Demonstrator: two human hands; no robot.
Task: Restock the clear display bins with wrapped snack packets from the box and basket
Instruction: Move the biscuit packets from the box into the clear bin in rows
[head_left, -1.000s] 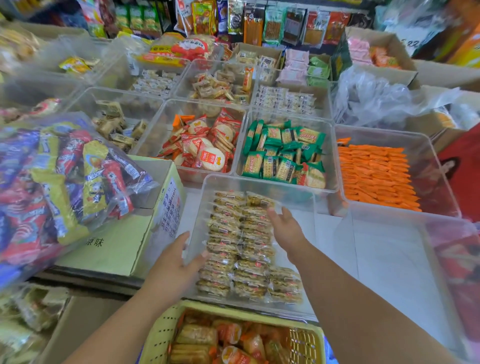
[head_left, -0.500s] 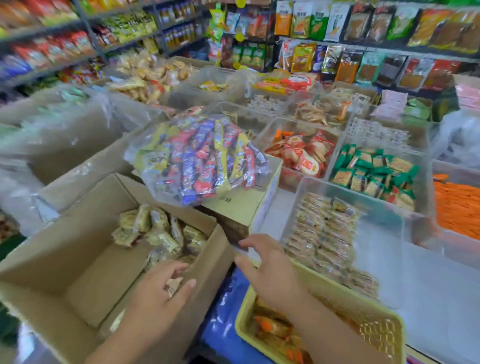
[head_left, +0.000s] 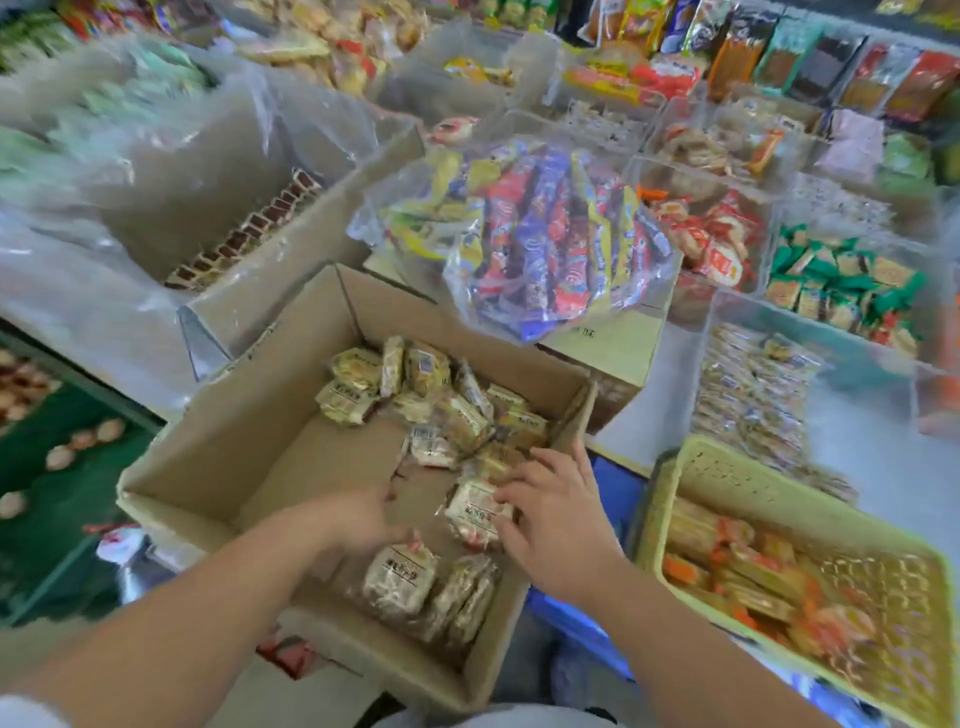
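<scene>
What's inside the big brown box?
Pale wrapped snack packets lie loose in the cardboard box, its floor partly bare. The left hand and right hand cover whatever lies under them.

- I see a small snack shop through the head camera; the goods themselves show it.
- Clear bins (head_left: 852, 353) stand side by side, each one filled with a single sort of wrapped snack.
- Rows of hanging packets (head_left: 810, 62) cover the back wall.
- An open cardboard box (head_left: 249, 441), a yellow basket (head_left: 727, 467) and a clear bag of mixed bars (head_left: 545, 244) hold loose stock.
- On the left, a plastic-lined carton (head_left: 208, 171) holds more sweets.
</scene>
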